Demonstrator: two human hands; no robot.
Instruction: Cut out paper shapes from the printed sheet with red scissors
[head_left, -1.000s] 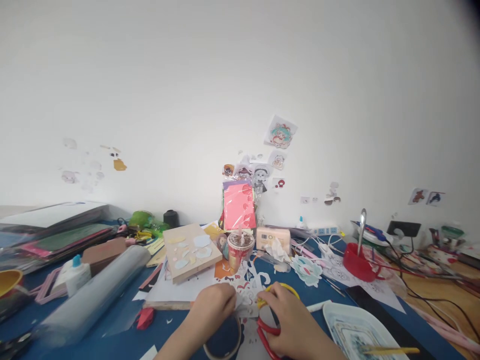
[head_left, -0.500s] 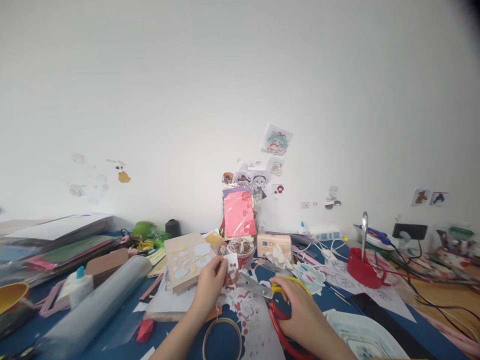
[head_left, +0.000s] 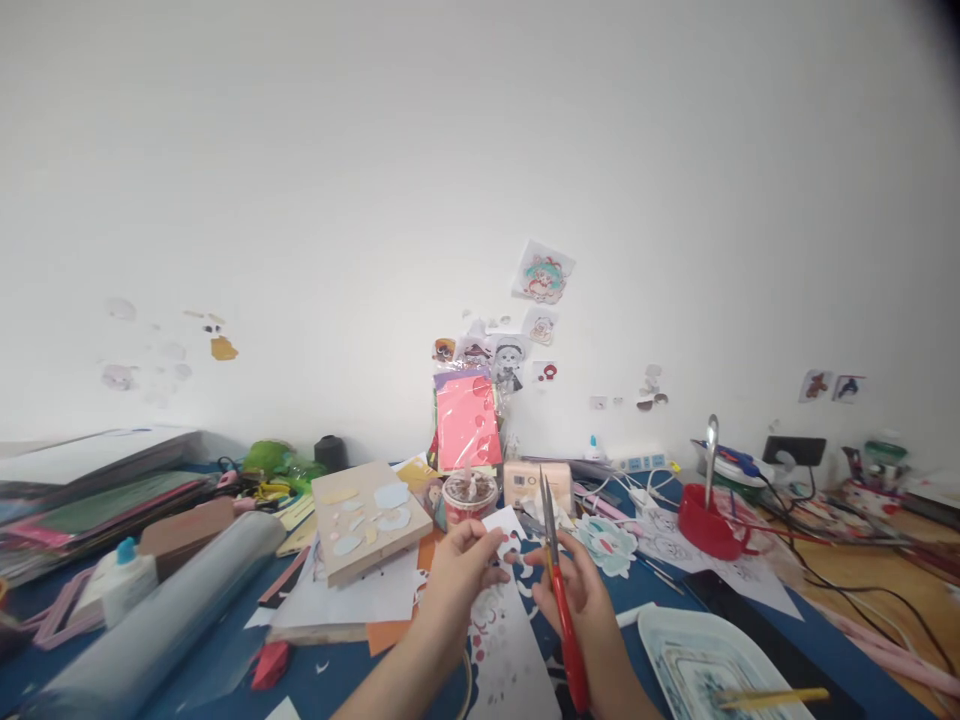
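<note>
My left hand (head_left: pixel 459 585) is closed in a pinch on a small piece of white paper (head_left: pixel 504 521) with red marks, partly hidden by the fingers. In my right hand (head_left: pixel 585 595) is a pair of scissors (head_left: pixel 558 580), held upright with the blades together and pointing up. The red handle hangs down along the palm. The right fingertips reach toward the paper piece; whether they touch it I cannot tell. Below both hands lies a white sheet (head_left: pixel 514 660) with red and grey printed shapes.
A wooden block (head_left: pixel 367 515) bearing pale cut-outs lies to the left, near a glue bottle (head_left: pixel 129 585) and a plastic roll (head_left: pixel 172 620). A lidded cup (head_left: pixel 470 497) and tissue pack (head_left: pixel 536 485) stand ahead. To the right are a white tray (head_left: pixel 652 650) and red mug (head_left: pixel 705 525).
The scissors have swung from lying open across toward the paper to standing upright with blades together. My two hands have come closer together. The view has shifted slightly right.
</note>
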